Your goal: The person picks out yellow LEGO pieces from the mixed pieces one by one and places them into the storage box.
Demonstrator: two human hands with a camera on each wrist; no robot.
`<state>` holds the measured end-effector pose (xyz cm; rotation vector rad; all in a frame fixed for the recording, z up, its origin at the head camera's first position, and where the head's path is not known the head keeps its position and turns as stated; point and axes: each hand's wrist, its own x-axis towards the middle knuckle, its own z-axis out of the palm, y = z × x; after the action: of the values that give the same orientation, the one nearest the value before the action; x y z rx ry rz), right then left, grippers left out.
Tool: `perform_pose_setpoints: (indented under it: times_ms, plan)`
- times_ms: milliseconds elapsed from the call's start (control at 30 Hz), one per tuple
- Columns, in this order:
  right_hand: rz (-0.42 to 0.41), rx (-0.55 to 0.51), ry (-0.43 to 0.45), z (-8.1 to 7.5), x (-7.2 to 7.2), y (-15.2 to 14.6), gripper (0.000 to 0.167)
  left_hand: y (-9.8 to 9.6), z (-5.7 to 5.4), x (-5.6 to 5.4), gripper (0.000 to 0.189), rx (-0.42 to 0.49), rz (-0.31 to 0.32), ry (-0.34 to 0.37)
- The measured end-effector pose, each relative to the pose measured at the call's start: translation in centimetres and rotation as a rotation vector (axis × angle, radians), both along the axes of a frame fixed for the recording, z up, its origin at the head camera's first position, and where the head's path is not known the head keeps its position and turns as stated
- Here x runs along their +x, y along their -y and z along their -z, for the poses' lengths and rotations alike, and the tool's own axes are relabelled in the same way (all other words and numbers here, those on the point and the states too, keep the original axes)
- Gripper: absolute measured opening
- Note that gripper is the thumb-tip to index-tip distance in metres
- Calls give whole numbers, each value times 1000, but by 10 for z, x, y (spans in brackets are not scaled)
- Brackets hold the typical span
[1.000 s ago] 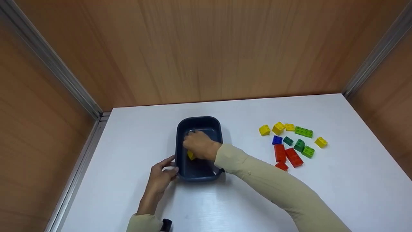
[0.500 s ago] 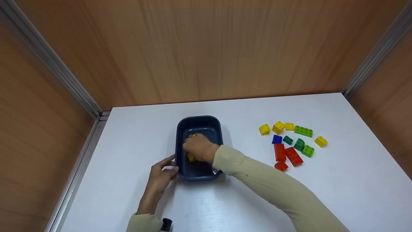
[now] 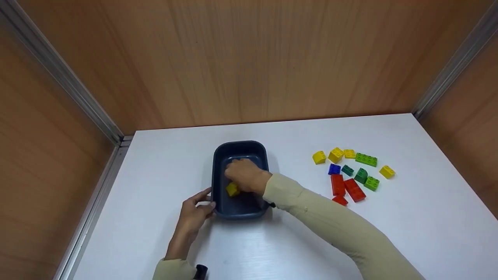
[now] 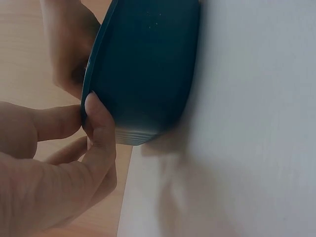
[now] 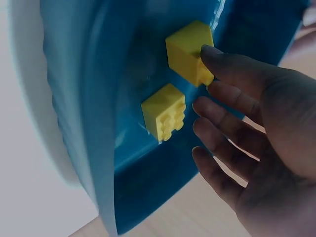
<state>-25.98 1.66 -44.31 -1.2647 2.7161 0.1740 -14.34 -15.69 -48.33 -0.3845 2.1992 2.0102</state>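
A dark blue plastic tray (image 3: 240,215) stands on the table, its left rim pinched between the thumb and fingers of my left hand (image 3: 196,212). My right hand (image 3: 245,175) reaches inside it with the fingers loosely spread. Two yellow toy bricks lie in the tray in the right wrist view. The thumb tip overlaps the nearer yellow brick (image 5: 190,52), and the index fingertip is right at its edge. The farther yellow brick (image 5: 165,113) sits just beyond the other fingertips; the hand hides it in the head view.
On the right of the white table (image 3: 148,167) lie several loose bricks: yellow (image 3: 336,154), light green (image 3: 366,160), dark green (image 3: 361,175), blue (image 3: 334,168) and red (image 3: 355,190). Wooden panels (image 3: 249,62) enclose the back and sides.
My right hand has shifted slightly rightward inside the tray, so more of the nearer yellow brick shows. The farther one, partly visible half a second ago, is now covered. The left hand keeps its grip.
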Motion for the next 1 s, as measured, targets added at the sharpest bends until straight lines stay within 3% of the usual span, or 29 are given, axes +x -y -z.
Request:
perform_pose_setpoints:
  times_ms: [367,700,1000]
  plan:
    - [-2,-131,6,-8,-4,-25,34,0,2,2,51,-17,-4,-3]
    - [-23,-184,-73,-10,-4,-52,33,0,2,1,52,-13,-9,16]
    - [35,-223,-83,-18,-7,-81,36,0,3,-1,52,-30,-9,20]
